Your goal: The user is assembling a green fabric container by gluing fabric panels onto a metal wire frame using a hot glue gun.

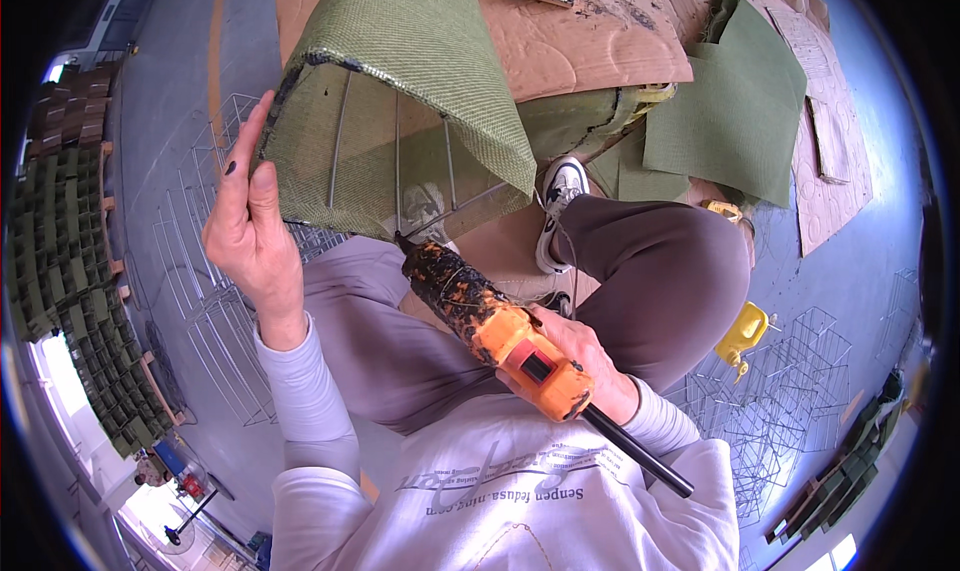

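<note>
A green woven-fabric box over a wire frame (420, 41) tilts in front of me, its mouth facing me. Thin metal rods show inside, and black glue lines its upper rim. Against its left edge rests my left hand (250, 221), fingers stretched out and thumb beside the fabric; a dark spot marks one finger. My right hand (590, 356) is closed round an orange glue gun (520, 341), partly hidden behind it. Black residue coats the gun's front half. Its nozzle meets or nearly meets the box's lower edge, and a black glue stick (640, 451) sticks out from the back.
Stained cardboard (600, 51) covers the surface ahead, with green fabric sheets (735, 106) to its right. Bare wire frames stand on the floor at left (205, 311) and right (790, 401), near a yellow container (742, 333). Stacked green pieces (75, 271) line the far left.
</note>
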Available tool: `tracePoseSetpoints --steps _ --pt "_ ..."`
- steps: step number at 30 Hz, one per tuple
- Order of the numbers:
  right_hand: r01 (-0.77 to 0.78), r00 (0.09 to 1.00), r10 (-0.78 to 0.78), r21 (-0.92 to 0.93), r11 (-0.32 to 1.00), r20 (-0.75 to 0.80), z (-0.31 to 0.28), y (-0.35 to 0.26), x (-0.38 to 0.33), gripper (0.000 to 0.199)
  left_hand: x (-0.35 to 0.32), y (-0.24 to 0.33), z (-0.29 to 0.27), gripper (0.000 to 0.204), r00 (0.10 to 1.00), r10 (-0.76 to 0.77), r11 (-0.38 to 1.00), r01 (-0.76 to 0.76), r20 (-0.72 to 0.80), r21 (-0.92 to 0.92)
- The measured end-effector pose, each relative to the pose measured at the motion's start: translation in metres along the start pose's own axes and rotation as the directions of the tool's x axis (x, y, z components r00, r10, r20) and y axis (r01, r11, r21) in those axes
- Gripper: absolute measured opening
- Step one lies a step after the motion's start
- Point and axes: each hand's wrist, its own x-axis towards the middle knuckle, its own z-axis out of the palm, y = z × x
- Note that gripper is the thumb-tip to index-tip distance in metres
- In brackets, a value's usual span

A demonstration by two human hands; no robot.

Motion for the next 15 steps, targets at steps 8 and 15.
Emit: tracePoseSetpoints --steps 8,15 --pt "0.009 1.000 -0.008 -0.028 1.000 0.018 -0.0011 -0.0025 -0.0002 0.032 -0.0007 -0.0017 -0.0006 0.031 1.000 0.001 1.000 -0.001 -0.012 0.014" --pt "-0.011 0.999 0.012 0.022 1.000 -0.040 0.0060 0.0033 0.0077 0.030 -0.0029 -0.0073 -0.0018 0.029 0.998 -0.051 0.998 0.051 -0.031 -0.026"
